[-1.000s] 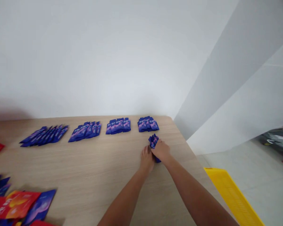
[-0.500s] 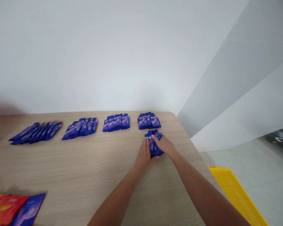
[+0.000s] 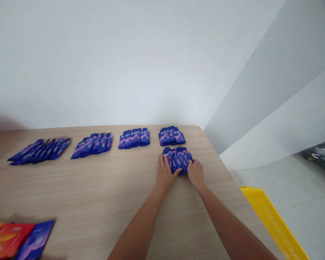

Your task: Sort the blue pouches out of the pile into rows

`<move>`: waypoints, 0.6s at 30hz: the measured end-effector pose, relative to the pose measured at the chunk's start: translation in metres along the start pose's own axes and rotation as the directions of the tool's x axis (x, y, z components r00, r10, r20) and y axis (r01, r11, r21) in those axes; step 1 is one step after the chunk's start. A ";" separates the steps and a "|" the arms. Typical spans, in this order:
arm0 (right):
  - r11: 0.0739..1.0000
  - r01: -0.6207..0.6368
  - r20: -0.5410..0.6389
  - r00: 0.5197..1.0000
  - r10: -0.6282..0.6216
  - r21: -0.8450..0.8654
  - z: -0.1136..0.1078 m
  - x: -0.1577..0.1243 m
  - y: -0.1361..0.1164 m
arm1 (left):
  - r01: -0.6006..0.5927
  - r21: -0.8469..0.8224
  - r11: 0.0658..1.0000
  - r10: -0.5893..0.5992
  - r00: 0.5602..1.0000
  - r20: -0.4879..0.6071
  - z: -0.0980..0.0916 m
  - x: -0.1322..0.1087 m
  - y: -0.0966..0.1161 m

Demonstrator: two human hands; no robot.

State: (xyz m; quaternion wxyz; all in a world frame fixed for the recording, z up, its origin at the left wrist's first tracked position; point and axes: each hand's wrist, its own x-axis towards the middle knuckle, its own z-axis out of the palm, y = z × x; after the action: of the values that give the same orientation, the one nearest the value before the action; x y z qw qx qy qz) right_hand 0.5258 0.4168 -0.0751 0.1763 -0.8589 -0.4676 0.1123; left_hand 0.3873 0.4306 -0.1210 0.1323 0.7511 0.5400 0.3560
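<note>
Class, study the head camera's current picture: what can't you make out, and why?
All in the head view:
Exact count of blue packets at the hands: they overlap, and the left hand covers some.
Their small print: too small.
Red-orange packet's full outline: cut off by the left edge.
Yellow basket's near end: cut off by the bottom edge.
</note>
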 end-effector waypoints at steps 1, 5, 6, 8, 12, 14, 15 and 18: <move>1.000 0.002 -0.009 1.000 -0.002 0.005 0.001 -0.002 0.001 | 0.010 -0.026 1.000 -0.011 1.000 -0.014 -0.001 0.000 0.000; 0.996 0.077 -0.061 0.995 -0.074 0.043 0.009 -0.013 0.008 | 0.002 -0.119 0.993 -0.006 0.999 -0.031 -0.004 -0.003 -0.003; 0.992 0.109 -0.088 0.991 -0.102 0.069 0.011 -0.017 0.011 | -0.003 -0.125 0.992 -0.001 0.999 -0.033 -0.005 -0.004 -0.003; 0.974 0.178 -0.155 0.976 -0.155 0.144 0.016 -0.024 0.016 | -0.022 -0.105 0.994 0.020 0.999 -0.029 -0.007 -0.006 -0.003; 0.924 0.279 -0.220 0.949 -0.225 0.260 0.021 -0.035 0.024 | -0.097 0.000 0.995 0.096 0.995 0.031 -0.012 -0.010 0.000; 0.919 0.302 -0.211 0.944 -0.253 0.253 0.023 -0.036 0.025 | -0.119 0.032 0.992 0.116 0.991 0.063 -0.012 -0.008 0.001; 0.920 0.312 -0.208 0.941 -0.266 0.236 0.024 -0.035 0.025 | -0.123 0.041 0.992 0.120 0.990 0.076 -0.011 -0.007 0.000; 0.916 0.362 -0.219 0.921 -0.323 0.174 0.028 -0.025 0.022 | -0.119 0.047 0.992 0.114 0.988 0.104 -0.008 0.002 -0.003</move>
State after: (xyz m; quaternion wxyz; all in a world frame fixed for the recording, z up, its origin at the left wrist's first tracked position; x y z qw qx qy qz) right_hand 0.5188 0.3901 -0.1088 0.3264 -0.7463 -0.5781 0.0480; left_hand 0.3806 0.4318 -0.1164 0.1185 0.8018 0.4969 0.3101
